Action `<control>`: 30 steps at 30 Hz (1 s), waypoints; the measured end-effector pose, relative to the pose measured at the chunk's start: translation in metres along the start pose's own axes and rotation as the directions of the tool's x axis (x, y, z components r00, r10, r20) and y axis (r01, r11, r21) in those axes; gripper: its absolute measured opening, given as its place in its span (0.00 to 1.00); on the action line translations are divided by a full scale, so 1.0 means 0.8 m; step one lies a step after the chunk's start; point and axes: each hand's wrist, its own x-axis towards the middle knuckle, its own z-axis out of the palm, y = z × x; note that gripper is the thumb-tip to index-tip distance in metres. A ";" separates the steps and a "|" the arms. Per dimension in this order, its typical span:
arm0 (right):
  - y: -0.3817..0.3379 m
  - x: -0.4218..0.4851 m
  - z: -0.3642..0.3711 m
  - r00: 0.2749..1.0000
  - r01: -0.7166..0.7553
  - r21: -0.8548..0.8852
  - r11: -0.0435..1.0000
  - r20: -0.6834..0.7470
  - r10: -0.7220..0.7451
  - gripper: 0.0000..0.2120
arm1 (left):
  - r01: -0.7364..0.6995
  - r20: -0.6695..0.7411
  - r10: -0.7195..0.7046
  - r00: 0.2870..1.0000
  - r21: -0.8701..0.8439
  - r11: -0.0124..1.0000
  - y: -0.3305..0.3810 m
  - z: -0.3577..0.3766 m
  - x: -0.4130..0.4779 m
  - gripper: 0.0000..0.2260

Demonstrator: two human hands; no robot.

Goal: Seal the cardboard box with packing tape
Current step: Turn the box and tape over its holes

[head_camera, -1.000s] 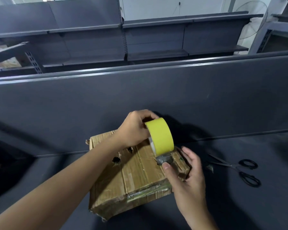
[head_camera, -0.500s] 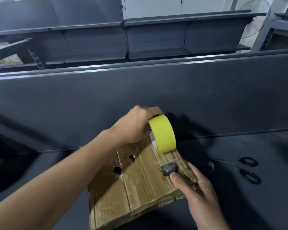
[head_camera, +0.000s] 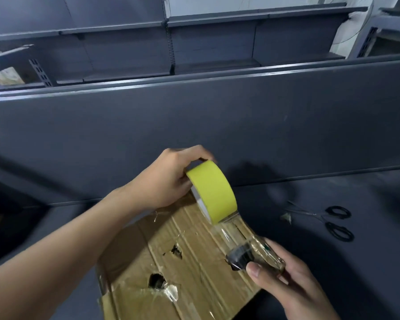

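Gripping tape roll (head_camera: 214,192): left hand (head_camera: 169,181) | right hand (head_camera: 293,285) fingers (head_camera: 258,273) pinch strip (head_camera: 236,234) against box (head_camera: 194,262)

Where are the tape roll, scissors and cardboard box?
tape roll (head_camera: 211,192): head view, yellow outer face.
scissors (head_camera: 320,217): head view, near the pivot.
cardboard box (head_camera: 206,273): head view, bare top panel.

Left hand (head_camera: 169,181): bare, slim fingers.
Left forearm (head_camera: 56,257): bare along all its visible length, up to the picture's edge.
Right hand (head_camera: 286,282): bare; thumbnail short and plain.
Right wrist (head_camera: 316,311): bare.
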 end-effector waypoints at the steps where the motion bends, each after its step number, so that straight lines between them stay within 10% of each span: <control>1: 0.001 0.000 -0.001 1.000 0.008 -0.016 1.000 0.016 -0.008 0.20 | 0.034 0.020 -0.033 0.999 -0.077 0.996 0.000 -0.004 -0.002 0.15; 8: 0.010 0.010 -0.008 0.999 -0.046 -0.191 0.981 0.001 0.047 0.37 | 0.271 0.101 -0.258 0.961 -0.529 0.804 -0.026 0.006 -0.028 0.07; 17: -0.003 0.072 -0.036 0.992 0.084 0.057 0.995 -0.099 -0.078 0.23 | 0.394 0.001 -0.598 0.801 -0.753 0.527 0.002 0.044 -0.026 0.04; 24: -0.022 0.138 -0.066 0.979 0.041 -0.256 0.966 -0.181 -0.089 0.15 | 0.352 -0.214 -0.669 0.712 -0.715 0.604 0.016 0.067 -0.021 0.03; 30: -0.072 0.109 -0.045 0.999 0.043 -0.934 0.353 0.045 -0.003 0.54 | 0.263 -0.400 -0.603 0.690 -0.638 0.724 0.031 0.085 -0.017 0.04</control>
